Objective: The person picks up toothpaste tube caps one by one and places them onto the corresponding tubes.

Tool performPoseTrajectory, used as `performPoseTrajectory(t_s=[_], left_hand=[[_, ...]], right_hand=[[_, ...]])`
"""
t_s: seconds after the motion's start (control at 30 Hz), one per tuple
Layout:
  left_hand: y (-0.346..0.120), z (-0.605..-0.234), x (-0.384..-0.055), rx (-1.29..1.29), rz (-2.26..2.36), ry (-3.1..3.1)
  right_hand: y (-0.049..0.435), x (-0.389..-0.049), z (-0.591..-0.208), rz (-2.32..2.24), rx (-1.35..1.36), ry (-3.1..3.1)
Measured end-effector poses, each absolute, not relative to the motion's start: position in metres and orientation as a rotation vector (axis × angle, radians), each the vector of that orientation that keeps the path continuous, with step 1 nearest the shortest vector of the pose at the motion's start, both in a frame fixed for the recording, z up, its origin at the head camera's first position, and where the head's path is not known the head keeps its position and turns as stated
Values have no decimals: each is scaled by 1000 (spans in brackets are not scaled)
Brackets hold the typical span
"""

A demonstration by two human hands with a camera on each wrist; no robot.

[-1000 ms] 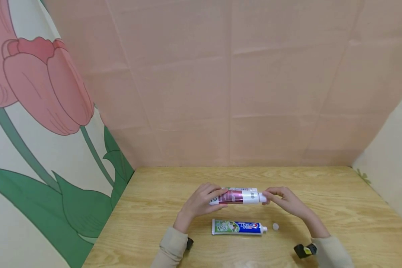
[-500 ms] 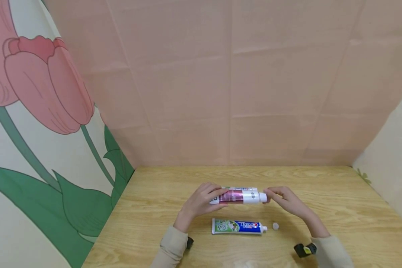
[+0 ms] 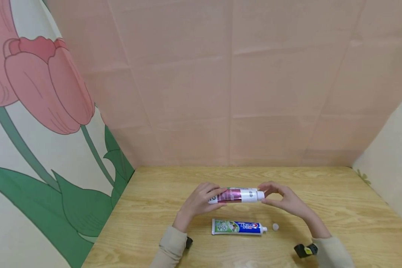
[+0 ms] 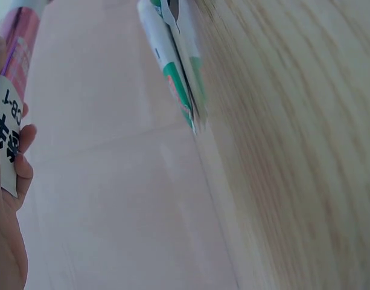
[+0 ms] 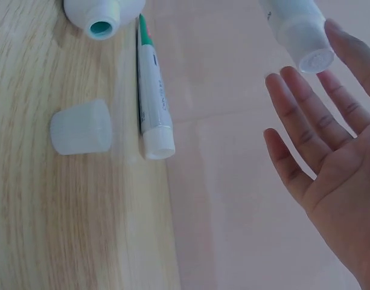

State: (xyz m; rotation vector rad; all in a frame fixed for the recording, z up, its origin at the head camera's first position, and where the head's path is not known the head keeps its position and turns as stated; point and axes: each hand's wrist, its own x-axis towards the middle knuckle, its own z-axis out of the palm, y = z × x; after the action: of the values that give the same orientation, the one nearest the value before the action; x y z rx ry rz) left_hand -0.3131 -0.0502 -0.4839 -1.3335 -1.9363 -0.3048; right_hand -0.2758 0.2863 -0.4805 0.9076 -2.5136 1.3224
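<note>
My left hand (image 3: 201, 199) grips a pink-and-white toothpaste tube (image 3: 232, 195) by its flat end and holds it level above the table. Its white cap (image 3: 260, 195) points right and sits on the nozzle end. Around that cap, my right hand (image 3: 284, 199) is spread. In the right wrist view the thumb lies against the cap's side (image 5: 314, 57) and the other fingers are extended beneath it. Nearer the front lies a green-and-blue toothpaste tube (image 3: 238, 227), its bare nozzle visible. A loose white cap (image 3: 275, 226) stands just right of that nozzle.
Behind the held tube lies another capped toothpaste tube (image 5: 153, 96), white and green, mostly hidden in the head view. All rest on a wooden table (image 3: 321, 186) backed by a pink cloth wall (image 3: 201, 93). Black wrist camera mounts (image 3: 305, 251) hang under the sleeves.
My right fingers have spread from a pinch at the cap's end to a wider stance around it. The held tube has shifted slightly left. The tube and loose cap in front have not moved.
</note>
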Motion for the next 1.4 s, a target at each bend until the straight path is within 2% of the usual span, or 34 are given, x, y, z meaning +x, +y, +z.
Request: performPoseTrajectory(t_s=[0.5,1.4], left_hand=[[-48,-486,-316,-1327,-290,-1945],[-48,-489,-316,-1338,-290,-1940]], right_hand=[[287,-281,-480,1367,996,-2451],[290,-280,-484,1369,892,-2563]])
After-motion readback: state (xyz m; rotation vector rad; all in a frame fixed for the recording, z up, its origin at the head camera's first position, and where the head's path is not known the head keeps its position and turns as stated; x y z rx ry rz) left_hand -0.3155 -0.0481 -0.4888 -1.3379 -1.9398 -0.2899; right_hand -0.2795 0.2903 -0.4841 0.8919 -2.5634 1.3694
